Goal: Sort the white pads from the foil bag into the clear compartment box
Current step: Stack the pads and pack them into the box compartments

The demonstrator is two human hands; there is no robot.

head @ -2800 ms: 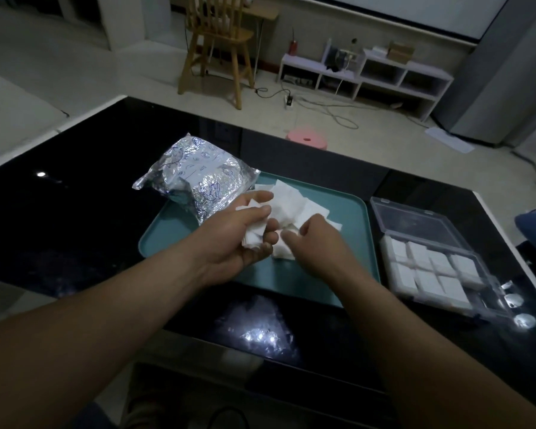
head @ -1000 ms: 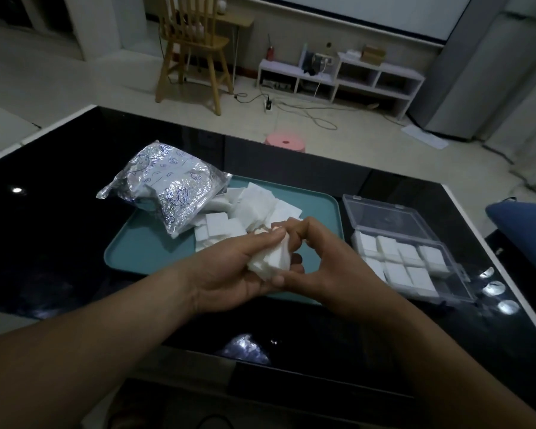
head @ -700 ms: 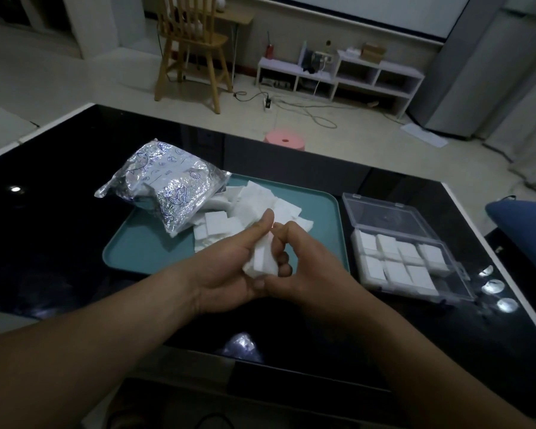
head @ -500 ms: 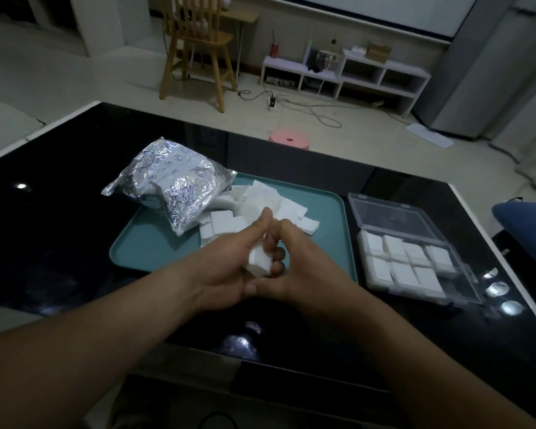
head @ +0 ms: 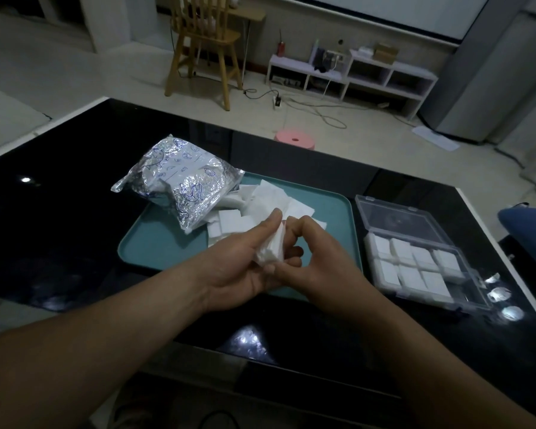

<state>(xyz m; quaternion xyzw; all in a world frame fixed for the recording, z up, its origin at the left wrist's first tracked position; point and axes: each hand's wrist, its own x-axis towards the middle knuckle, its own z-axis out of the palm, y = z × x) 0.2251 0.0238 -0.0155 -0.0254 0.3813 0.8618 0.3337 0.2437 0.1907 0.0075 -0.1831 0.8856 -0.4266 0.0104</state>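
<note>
You face a dim room with a pale tiled floor (head: 75, 66). Wooden chair (head: 203, 41) far left. Low white shelf unit (head: 353, 77) against the far wall, cables (head: 310, 109) trailing before it. Pink stool (head: 295, 139) just beyond the glossy black bench (head: 59, 230).

Compared with the earliest view, both hands have lifted off the loose pad pile (head: 262, 205) on the teal tray (head: 155, 243). The left hand (head: 242, 261) and right hand (head: 316, 258) now press a squared stack of white pads (head: 273, 247) upright between them, nearer the tray's front edge.
</note>
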